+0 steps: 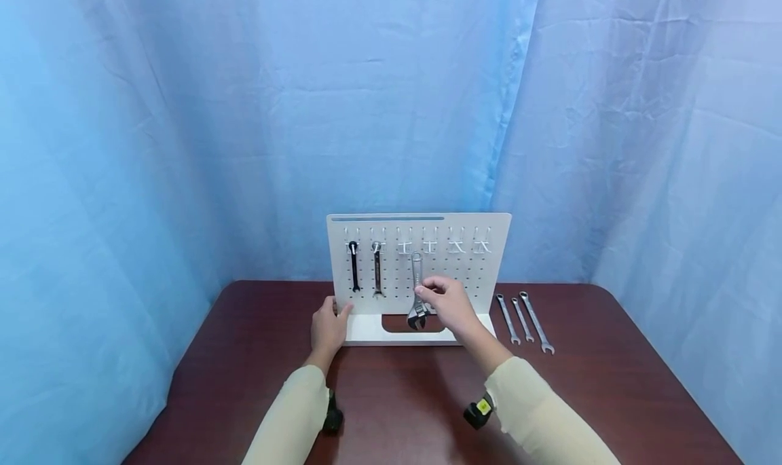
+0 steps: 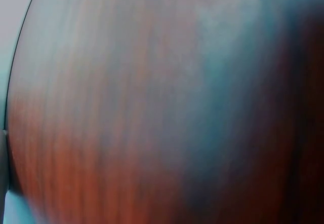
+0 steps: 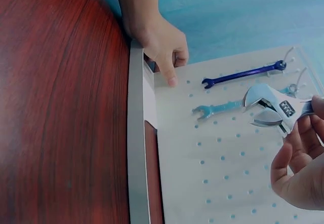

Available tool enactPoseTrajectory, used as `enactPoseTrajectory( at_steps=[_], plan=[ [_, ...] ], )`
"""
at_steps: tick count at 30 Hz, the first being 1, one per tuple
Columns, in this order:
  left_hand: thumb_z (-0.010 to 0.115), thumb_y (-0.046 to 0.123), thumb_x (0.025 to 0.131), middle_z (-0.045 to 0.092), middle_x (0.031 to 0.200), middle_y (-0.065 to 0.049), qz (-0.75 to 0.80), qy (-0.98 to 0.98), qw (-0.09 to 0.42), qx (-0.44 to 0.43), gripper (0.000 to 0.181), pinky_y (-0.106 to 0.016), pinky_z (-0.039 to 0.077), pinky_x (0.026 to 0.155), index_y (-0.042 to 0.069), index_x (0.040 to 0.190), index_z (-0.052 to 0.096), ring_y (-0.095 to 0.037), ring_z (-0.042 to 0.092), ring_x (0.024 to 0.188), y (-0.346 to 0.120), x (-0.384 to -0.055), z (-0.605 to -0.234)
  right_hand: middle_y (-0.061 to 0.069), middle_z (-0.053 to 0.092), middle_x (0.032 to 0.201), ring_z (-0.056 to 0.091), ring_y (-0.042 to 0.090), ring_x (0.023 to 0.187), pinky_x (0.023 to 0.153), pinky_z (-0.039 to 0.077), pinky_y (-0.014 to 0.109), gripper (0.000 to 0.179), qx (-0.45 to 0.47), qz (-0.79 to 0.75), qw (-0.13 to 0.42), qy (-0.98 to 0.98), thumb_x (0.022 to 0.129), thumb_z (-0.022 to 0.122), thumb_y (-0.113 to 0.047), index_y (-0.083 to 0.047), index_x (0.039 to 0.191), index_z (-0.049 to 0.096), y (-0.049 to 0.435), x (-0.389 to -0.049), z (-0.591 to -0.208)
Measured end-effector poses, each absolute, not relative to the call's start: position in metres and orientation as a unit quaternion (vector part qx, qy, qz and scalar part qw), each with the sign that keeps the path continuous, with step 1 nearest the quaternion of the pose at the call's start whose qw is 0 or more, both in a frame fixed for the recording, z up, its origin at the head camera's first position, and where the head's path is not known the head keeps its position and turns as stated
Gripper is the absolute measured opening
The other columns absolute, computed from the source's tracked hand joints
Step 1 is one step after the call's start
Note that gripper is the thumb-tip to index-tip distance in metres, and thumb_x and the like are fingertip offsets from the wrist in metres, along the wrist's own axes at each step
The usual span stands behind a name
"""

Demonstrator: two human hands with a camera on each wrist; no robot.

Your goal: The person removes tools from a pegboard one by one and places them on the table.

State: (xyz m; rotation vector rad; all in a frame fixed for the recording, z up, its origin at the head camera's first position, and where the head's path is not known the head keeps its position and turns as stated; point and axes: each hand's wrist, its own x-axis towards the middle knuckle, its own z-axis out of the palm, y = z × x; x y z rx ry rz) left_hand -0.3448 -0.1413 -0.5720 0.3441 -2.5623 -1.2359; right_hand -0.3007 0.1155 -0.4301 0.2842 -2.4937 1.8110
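A white pegboard stand (image 1: pixel 491 282) stands on the table, with paired hooks along its upper part. My left hand (image 1: pixel 327 329) grips its lower left edge; the right wrist view shows the thumb on the board's front face. In front of the board, my right hand (image 1: pixel 451 307) pinches a silver adjustable wrench (image 1: pixel 417 268). Its jaw end points down and its handle end is just below the middle hooks, apart from them as far as I can tell. A dark combination wrench (image 1: pixel 355 268) and a second wrench (image 1: pixel 377 271) hang on the left hooks. The left wrist view is blurred.
Three silver combination wrenches, a left one (image 1: pixel 508 319), a short middle one (image 1: pixel 522 320) and a longer right one (image 1: pixel 537 322), lie right of the stand on the dark red table (image 1: pixel 256 356). Blue curtains (image 1: pixel 366 112) surround the table's back and sides.
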Motion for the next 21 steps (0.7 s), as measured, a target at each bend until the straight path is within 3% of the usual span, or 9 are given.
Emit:
enactPoseTrajectory(
  at_steps=[11, 19, 21],
  plan=[
    [0.062, 0.040, 0.101, 0.068, 0.121, -0.015, -0.428, -0.887, 0.138, 0.107, 0.045, -0.050, 0.051, 0.091, 0.006, 0.131, 0.058, -0.032, 0.064, 0.111, -0.142, -0.340, -0.567, 0.004, 0.061, 0.088, 0.058, 0.013, 0.079, 0.074, 0.054, 0.027, 0.019, 0.024, 0.637, 0.019, -0.771, 0.103, 0.059, -0.010, 0.009, 0.104, 0.064, 0.178, -0.299, -0.454],
    [0.062, 0.039, 0.101, 0.068, 0.120, -0.016, -0.423, -0.888, 0.142, 0.108, 0.046, -0.050, 0.051, 0.090, 0.005, 0.132, 0.058, -0.033, 0.065, 0.110, -0.141, -0.340, -0.567, 0.010, 0.066, 0.087, 0.063, 0.015, 0.072, 0.065, 0.053, 0.036, 0.020, -0.032, 0.642, -0.004, -0.766, 0.107, 0.052, -0.015, 0.003, 0.106, 0.059, 0.239, -0.295, -0.475],
    [0.063, 0.039, 0.101, 0.068, 0.121, -0.016, -0.423, -0.888, 0.143, 0.109, 0.046, -0.050, 0.051, 0.090, 0.005, 0.132, 0.058, -0.033, 0.065, 0.110, -0.141, -0.341, -0.568, 0.010, 0.066, 0.096, 0.066, 0.014, 0.077, 0.071, 0.056, 0.041, 0.023, -0.045, 0.650, -0.004, -0.759, 0.108, 0.049, -0.016, 0.005, 0.112, 0.056, 0.255, -0.295, -0.479]
  ],
)
